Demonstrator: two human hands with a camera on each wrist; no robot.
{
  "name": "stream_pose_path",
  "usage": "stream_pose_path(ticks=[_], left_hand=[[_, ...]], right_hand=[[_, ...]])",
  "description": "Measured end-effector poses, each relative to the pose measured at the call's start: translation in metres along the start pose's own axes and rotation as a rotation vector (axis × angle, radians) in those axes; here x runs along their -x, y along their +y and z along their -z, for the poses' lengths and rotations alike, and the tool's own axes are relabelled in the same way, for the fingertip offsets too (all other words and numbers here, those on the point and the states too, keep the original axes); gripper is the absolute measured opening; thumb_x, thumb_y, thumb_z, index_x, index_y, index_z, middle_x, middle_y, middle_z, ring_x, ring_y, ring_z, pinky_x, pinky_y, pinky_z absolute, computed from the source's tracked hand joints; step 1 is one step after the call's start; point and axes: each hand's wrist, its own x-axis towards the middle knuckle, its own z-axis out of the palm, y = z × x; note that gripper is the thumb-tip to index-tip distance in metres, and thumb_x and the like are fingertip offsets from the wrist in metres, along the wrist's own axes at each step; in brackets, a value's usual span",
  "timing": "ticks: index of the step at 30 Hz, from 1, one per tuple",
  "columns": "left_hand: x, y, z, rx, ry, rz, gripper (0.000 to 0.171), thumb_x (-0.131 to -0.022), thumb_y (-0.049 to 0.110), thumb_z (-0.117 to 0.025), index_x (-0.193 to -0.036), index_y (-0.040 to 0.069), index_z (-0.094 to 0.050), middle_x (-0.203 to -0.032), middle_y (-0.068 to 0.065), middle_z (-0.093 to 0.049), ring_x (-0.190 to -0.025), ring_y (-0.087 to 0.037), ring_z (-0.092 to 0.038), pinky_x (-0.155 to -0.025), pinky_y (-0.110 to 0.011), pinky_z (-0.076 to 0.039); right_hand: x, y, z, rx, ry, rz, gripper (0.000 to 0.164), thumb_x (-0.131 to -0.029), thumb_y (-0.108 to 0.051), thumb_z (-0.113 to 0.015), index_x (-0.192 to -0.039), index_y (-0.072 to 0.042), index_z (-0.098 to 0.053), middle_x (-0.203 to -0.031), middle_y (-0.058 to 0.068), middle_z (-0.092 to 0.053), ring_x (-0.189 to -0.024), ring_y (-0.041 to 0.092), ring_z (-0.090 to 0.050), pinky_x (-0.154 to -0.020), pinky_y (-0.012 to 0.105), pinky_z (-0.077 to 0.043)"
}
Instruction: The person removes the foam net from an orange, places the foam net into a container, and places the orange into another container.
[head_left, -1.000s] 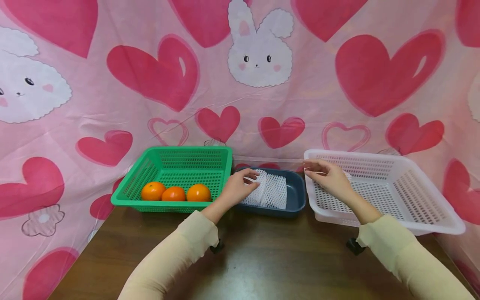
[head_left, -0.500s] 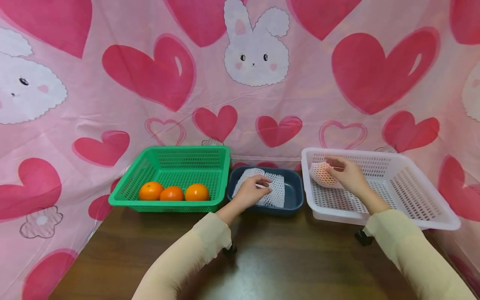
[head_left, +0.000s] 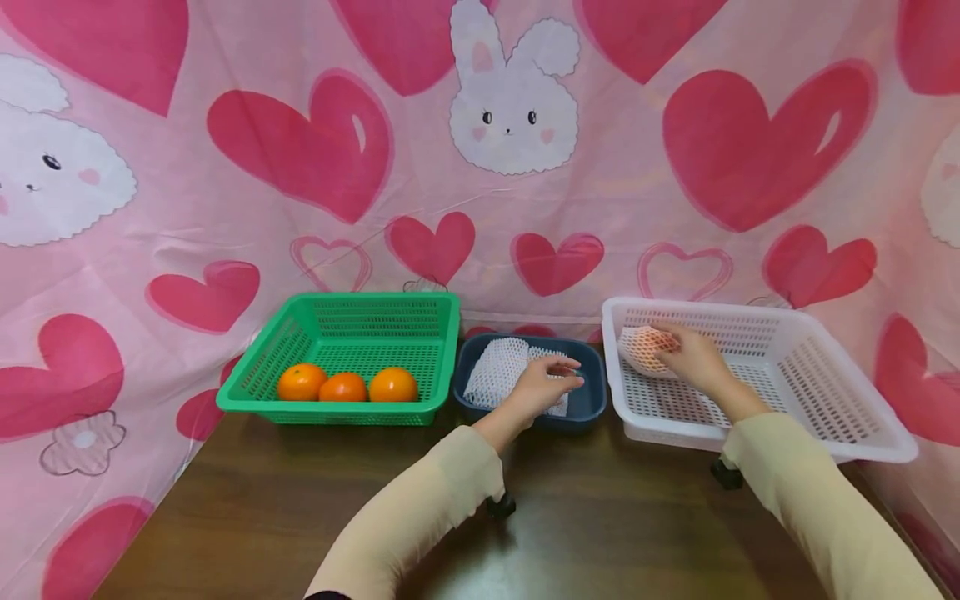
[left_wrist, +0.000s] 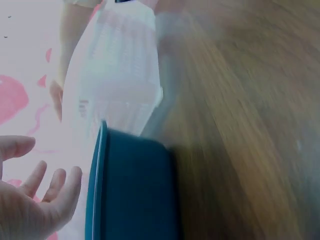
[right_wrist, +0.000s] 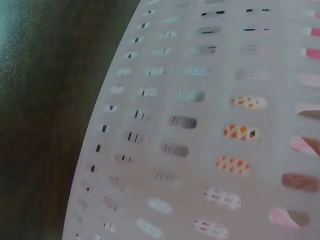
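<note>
In the head view, an orange in a white foam net sleeve lies at the left end of the white basket. My right hand holds its right side between thumb and fingers. Over the dark blue tray hovers my left hand, its fingers loosely bent with nothing between them. Under it lie flat white foam net sleeves, partly hidden by the hand. The left wrist view shows the left hand beside the tray's rim. Through the basket's slots, the right wrist view shows the netted orange.
A green basket with several bare oranges along its near side stands at the left. All containers sit in a row on the brown wooden table. Behind them hangs a pink curtain with hearts and rabbits.
My left hand has moved rightward across the blue tray. My right hand first moved right, uncovering the netted orange, then came back left onto it.
</note>
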Motion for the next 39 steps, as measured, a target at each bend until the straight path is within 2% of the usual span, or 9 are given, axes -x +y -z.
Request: stream_pose_path(ticks=[3, 6, 8, 14, 17, 21, 25, 30, 39], left_hand=[[-0.003, 0.003, -0.011, 0.080, -0.032, 0.036, 0.033, -0.098, 0.013, -0.070, -0.129, 0.002, -0.065, -0.107, -0.008, -0.067, -0.109, -0.037, -0.067, -0.089, -0.041, -0.058], [-0.005, 0.004, -0.021, 0.144, -0.057, 0.076, 0.037, -0.098, 0.012, -0.070, -0.132, 0.000, -0.062, -0.105, -0.007, -0.069, -0.105, -0.036, -0.070, -0.086, -0.038, -0.059], [-0.005, 0.004, -0.028, 0.193, -0.070, 0.103, 0.040, -0.098, 0.010, -0.070, -0.135, -0.001, -0.060, -0.104, -0.008, -0.071, -0.103, -0.035, -0.070, -0.085, -0.037, -0.059], [-0.005, 0.003, -0.044, 0.373, -0.067, 0.171, 0.045, -0.094, 0.004, -0.070, -0.138, -0.001, -0.057, -0.101, -0.008, -0.072, -0.101, -0.034, -0.072, -0.086, -0.038, -0.059], [-0.007, 0.002, -0.049, 0.446, -0.036, 0.198, 0.044, -0.092, 0.000, -0.071, -0.135, 0.002, -0.059, -0.101, -0.009, -0.072, -0.092, -0.026, -0.074, -0.087, -0.038, -0.058], [-0.009, 0.003, -0.052, 0.502, -0.007, 0.211, 0.043, -0.091, -0.005, -0.070, -0.133, 0.002, -0.059, -0.103, -0.013, -0.073, -0.093, -0.025, -0.073, -0.087, -0.039, -0.058], [-0.010, 0.002, -0.051, 0.520, 0.010, 0.208, 0.042, -0.091, -0.008, -0.069, -0.131, 0.001, -0.059, -0.105, -0.016, -0.073, -0.098, -0.028, -0.073, -0.089, -0.041, -0.057], [-0.011, 0.001, -0.052, 0.523, 0.025, 0.210, 0.041, -0.091, -0.010, -0.069, -0.129, 0.001, -0.061, -0.103, -0.014, -0.072, -0.095, -0.027, -0.073, -0.089, -0.042, -0.056], [-0.010, -0.001, -0.054, 0.550, 0.010, 0.209, 0.042, -0.092, -0.010, -0.068, -0.131, 0.001, -0.061, -0.108, -0.019, -0.072, -0.100, -0.030, -0.072, -0.089, -0.041, -0.057]], right_hand=[[-0.002, 0.000, 0.000, -0.003, -0.016, 0.021, 0.062, -0.092, -0.002, -0.068, -0.146, 0.012, -0.042, -0.145, 0.041, -0.041, -0.104, 0.052, -0.058, -0.091, 0.061, -0.048], [-0.005, 0.000, -0.002, -0.008, -0.045, 0.023, 0.068, -0.089, 0.000, -0.071, -0.147, 0.015, -0.038, -0.148, 0.042, -0.035, -0.134, 0.059, -0.036, -0.109, 0.068, -0.030], [-0.007, 0.000, -0.003, -0.005, -0.071, 0.011, 0.072, -0.088, 0.001, -0.072, -0.148, 0.016, -0.035, -0.150, 0.043, -0.031, -0.139, 0.060, -0.027, -0.113, 0.069, -0.022], [-0.006, 0.000, -0.005, 0.073, -0.115, -0.018, 0.076, -0.087, 0.000, -0.074, -0.149, 0.016, -0.033, -0.147, 0.044, -0.030, -0.136, 0.061, -0.029, -0.111, 0.071, -0.023], [-0.003, -0.001, -0.004, 0.145, -0.108, -0.015, 0.071, -0.086, 0.001, -0.075, -0.146, 0.017, -0.040, -0.143, 0.044, -0.034, -0.131, 0.061, -0.036, -0.108, 0.070, -0.029], [0.000, -0.003, -0.005, 0.229, -0.077, 0.018, 0.062, -0.085, 0.003, -0.076, -0.140, 0.014, -0.050, -0.137, 0.040, -0.042, -0.123, 0.059, -0.044, -0.103, 0.069, -0.036], [0.001, -0.004, -0.005, 0.246, -0.066, 0.024, 0.063, -0.085, 0.001, -0.077, -0.141, 0.011, -0.050, -0.135, 0.039, -0.044, -0.122, 0.060, -0.045, -0.103, 0.070, -0.036], [-0.002, -0.002, -0.006, 0.260, -0.060, 0.032, 0.072, -0.085, -0.002, -0.079, -0.146, 0.012, -0.043, -0.134, 0.041, -0.042, -0.120, 0.060, -0.045, -0.102, 0.071, -0.036], [-0.001, 0.004, -0.009, 0.307, -0.100, -0.035, 0.090, -0.081, -0.025, -0.087, -0.147, 0.013, -0.040, -0.134, 0.043, -0.039, -0.120, 0.059, -0.043, -0.099, 0.072, -0.037]])
